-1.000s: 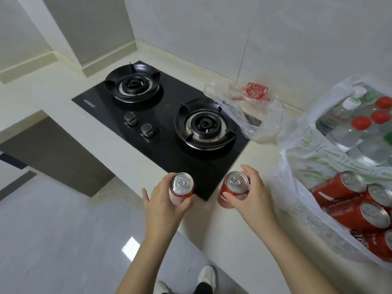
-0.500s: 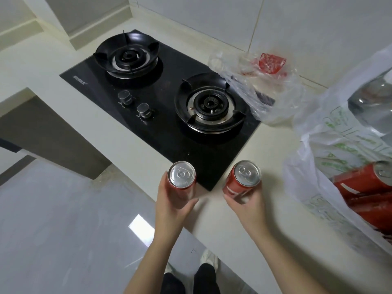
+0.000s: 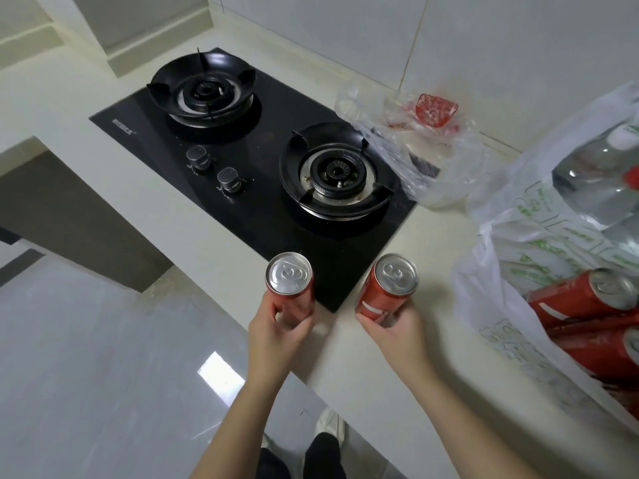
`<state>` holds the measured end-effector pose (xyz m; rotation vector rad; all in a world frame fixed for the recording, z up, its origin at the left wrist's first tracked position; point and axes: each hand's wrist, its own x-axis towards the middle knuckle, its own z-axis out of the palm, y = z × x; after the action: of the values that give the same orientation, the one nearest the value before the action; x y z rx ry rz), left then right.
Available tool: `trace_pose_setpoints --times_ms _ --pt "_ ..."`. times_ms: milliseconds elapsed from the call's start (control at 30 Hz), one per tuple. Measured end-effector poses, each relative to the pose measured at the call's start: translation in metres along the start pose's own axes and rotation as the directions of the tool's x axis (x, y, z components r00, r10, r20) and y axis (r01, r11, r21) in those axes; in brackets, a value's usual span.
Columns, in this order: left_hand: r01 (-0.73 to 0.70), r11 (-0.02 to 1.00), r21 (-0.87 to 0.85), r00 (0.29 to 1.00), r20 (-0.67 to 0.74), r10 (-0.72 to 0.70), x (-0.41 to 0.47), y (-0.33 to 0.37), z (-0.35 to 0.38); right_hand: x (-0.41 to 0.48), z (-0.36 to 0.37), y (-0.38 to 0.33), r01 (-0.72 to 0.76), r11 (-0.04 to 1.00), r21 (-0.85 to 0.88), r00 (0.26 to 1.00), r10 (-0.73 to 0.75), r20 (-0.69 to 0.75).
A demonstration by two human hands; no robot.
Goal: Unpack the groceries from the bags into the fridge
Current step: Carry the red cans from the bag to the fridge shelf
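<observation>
My left hand (image 3: 276,337) clamps the left can (image 3: 289,283), my right hand (image 3: 397,335) the tilted right can (image 3: 385,292); I'd carry both upright, unshaken.

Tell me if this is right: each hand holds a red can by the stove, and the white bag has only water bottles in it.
Not quite: in the head view the white bag holds red cans too, alongside the water bottles. The left hand holds the left can and the right hand the right can, by the stove.

even soft indoor light; glare patch on floor (image 3: 218,375); wide-angle bending, blur at right edge.
</observation>
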<state>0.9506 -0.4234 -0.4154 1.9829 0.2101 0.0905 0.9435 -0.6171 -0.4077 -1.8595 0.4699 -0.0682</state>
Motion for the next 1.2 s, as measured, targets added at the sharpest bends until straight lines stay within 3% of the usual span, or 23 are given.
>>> trace_pose_setpoints --times_ms 100,200,467,833,967,1200 --pt "-0.117 0.992 -0.058 0.993 -0.036 0.115 0.005 0.037 -0.012 0.0 -0.012 -0.028 0.095 0.995 -0.004 0.995 -0.095 -0.004" --pt "-0.196 0.964 -0.178 0.98 -0.068 0.186 0.015 0.086 -0.027 0.002 -0.024 -0.075 0.215 0.971 0.103 0.976 -0.215 -0.016" --pt "-0.414 0.862 -0.292 0.907 -0.208 0.366 0.024 0.211 -0.073 -0.014 -0.057 -0.207 0.507 0.823 0.256 0.862 -0.488 -0.137" --pt "-0.367 0.842 -0.396 0.927 -0.236 0.293 -0.001 0.237 -0.131 -0.045 -0.038 -0.262 0.536 0.748 0.391 0.838 -0.527 -0.142" --pt "-0.384 0.831 -0.402 0.91 -0.317 0.267 -0.013 0.23 -0.178 -0.062 -0.001 -0.28 0.538 0.737 0.409 0.828 -0.552 -0.095" --pt "-0.439 0.836 -0.33 0.826 -0.513 0.232 -0.048 0.205 -0.283 -0.119 0.076 -0.316 0.553 0.669 0.497 0.746 -0.663 0.061"
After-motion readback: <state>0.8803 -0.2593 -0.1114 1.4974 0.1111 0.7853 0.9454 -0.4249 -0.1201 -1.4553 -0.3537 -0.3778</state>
